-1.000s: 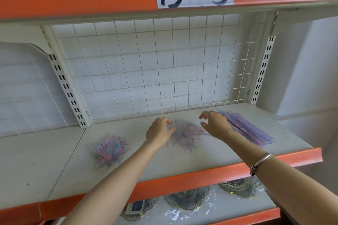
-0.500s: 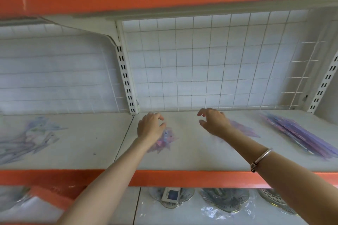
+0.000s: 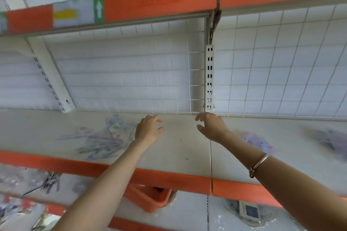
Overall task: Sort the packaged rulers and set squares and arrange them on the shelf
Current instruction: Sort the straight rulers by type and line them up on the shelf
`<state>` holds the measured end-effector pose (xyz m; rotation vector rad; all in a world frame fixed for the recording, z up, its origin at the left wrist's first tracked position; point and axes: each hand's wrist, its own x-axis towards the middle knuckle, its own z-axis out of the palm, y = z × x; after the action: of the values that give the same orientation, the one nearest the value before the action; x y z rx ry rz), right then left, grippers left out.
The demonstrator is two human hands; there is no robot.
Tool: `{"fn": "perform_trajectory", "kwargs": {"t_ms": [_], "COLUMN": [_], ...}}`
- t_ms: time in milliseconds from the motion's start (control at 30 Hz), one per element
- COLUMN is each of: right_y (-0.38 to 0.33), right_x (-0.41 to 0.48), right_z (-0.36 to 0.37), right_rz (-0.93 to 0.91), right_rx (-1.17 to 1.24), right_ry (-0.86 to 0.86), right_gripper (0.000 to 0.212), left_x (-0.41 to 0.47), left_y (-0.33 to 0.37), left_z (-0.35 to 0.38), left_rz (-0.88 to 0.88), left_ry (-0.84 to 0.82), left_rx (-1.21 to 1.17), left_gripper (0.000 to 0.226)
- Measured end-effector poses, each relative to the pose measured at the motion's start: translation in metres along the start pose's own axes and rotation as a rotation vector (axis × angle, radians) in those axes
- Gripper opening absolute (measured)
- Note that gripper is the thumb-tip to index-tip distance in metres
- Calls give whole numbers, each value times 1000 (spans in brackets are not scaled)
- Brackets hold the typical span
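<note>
- Head view, shelf (image 3: pixel 180 152): pale board with an orange front lip, a wire grid (image 3: pixel 281 65) behind it and a slotted post (image 3: pixel 209 77) at the joint between two bays.
- Head view, loose heap (image 3: pixel 101 140): packaged rulers and set squares lying flat on the left bay. Pieces crossed and fanned, apparently unsorted.
- Long axis of the heap's longer pieces: roughly left to right along the shelf, some slanted. Ends too blurred to tell which way any piece points.
- Small pile (image 3: pixel 257 140): flat on the right bay, near the right forearm, bluish. Shape and axis lost to blur.
- Far pile (image 3: pixel 330 139): flat near the right edge, well apart from both hands. Axis not readable.
- Left hand (image 3: pixel 148 129): empty, fingers loosely curled and parted, just beside the heap's right edge. Contact with the shelf not determinable.
- Right hand (image 3: pixel 212 127): empty, fingers loosely spread, over the bay joint. Bracelet (image 3: pixel 260 164) on the wrist.
- Progress, judged: partly done. Two piles set out on the right bay, the left heap left to sort and place.
- Below the shelf: orange bin (image 3: pixel 150 200).
</note>
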<state>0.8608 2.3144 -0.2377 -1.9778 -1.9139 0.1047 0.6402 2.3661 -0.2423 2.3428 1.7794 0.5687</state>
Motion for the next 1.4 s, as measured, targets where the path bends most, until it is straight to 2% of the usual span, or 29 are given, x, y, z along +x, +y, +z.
{"fn": "perform_trajectory", "kwargs": {"t_ms": [133,267,300,433,533,667,967,1100,1267,1400], "right_y": [-54,-94,-101,-118,-123,-123,-104,-106,-125,-147], "right_x": [17,30,33,41,45,51,52,53,58,69], "right_z": [27,50,54,63,69,71,70,73,81,90], "right_rz": [-32,-70,-78,-108,-125,-133,-155,-190,-224,-229], "right_rx": [29,41,40,42,39,33,23,12,4,11], "right_ry": [-15,-58,-65,-90,-102,-113,-143,-164,-178,-159], "right_gripper": [31,31,32,32,32,32,32,32,32,32], "left_x": [3,3,3,5,8,14,29,22,19,25], "left_y": [-59,-103,-113,-137,-132,-113,-96,-100,-121,-150], "left_z": [-18,-29,-29,-25,-19,-12,-4,0,-9,-26], "left_rz": [-23,-111,-134,-193,-209,-206,-251,-262,-268,-265], "left_ry": [-90,-272,-293,-290,-277,-288,-309,-241,-95,-91], "left_rx": [57,80,85,45,-7,10,7,-25,-13,65], "left_gripper": [45,97,103,90,92,63,56,64,54,50]}}
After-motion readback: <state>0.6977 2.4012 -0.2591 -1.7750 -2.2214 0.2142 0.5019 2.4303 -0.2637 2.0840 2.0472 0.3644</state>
